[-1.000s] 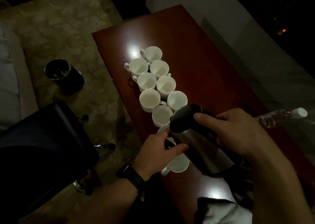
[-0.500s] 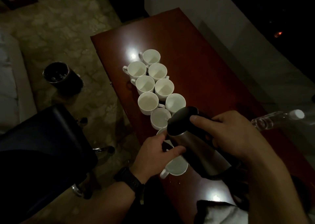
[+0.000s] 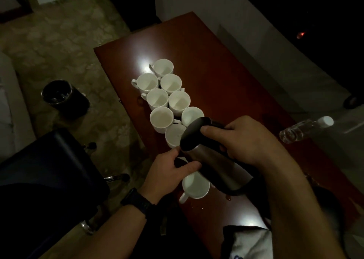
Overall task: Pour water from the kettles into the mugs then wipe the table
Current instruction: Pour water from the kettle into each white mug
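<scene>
Now I see the right hand wrapped tight around the handle of the steel kettle, thumb on its dark lid, the kettle tipped toward 10 o'clock above the table. The left hand curls thumb and fingers around what looks like a mug under the kettle's mouth; most of it is hidden. A double row of white mugs runs from the kettle toward 11 o'clock, packed close together. Another cup stands just beside the kettle's base at 6 o'clock. A clear bottle lies at 3 o'clock, and a cloth at 5 o'clock.
</scene>
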Motion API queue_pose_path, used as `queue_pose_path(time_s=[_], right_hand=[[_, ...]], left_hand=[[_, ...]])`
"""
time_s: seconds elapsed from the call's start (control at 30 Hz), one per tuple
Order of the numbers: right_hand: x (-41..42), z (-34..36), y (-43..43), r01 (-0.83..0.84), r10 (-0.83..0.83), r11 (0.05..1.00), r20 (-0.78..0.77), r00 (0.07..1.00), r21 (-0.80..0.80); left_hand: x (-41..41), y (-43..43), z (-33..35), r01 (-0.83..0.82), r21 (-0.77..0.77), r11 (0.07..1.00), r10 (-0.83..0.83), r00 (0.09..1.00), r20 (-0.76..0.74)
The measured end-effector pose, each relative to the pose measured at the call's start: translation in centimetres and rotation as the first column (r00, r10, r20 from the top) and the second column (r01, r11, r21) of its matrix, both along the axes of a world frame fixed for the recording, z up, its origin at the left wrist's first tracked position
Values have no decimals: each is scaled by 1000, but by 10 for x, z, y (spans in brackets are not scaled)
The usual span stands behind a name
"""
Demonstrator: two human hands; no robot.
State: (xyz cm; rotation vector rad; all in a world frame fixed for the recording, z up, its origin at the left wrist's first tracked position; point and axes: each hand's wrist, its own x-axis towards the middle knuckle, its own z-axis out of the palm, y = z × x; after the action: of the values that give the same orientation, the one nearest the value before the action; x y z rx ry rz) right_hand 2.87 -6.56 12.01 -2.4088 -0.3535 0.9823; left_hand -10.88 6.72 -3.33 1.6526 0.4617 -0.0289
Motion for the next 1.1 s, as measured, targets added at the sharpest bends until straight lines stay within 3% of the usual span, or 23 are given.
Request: queue_pose_path(time_s=[0.37, 0.73, 1.1], right_hand=[[4, -1, 2, -51, 54, 998, 77, 996, -47], [7, 2, -8, -8, 10, 999, 48, 999, -39], [4, 6, -6, 28, -27, 999, 29, 999, -32]], left_hand=[[-1, -7, 2, -26, -1, 1000, 26, 1000, 6], [-6, -10, -4, 22, 1, 1000, -22, 998, -58], [-4, -9, 2, 12, 19, 1000, -11, 999, -32]])
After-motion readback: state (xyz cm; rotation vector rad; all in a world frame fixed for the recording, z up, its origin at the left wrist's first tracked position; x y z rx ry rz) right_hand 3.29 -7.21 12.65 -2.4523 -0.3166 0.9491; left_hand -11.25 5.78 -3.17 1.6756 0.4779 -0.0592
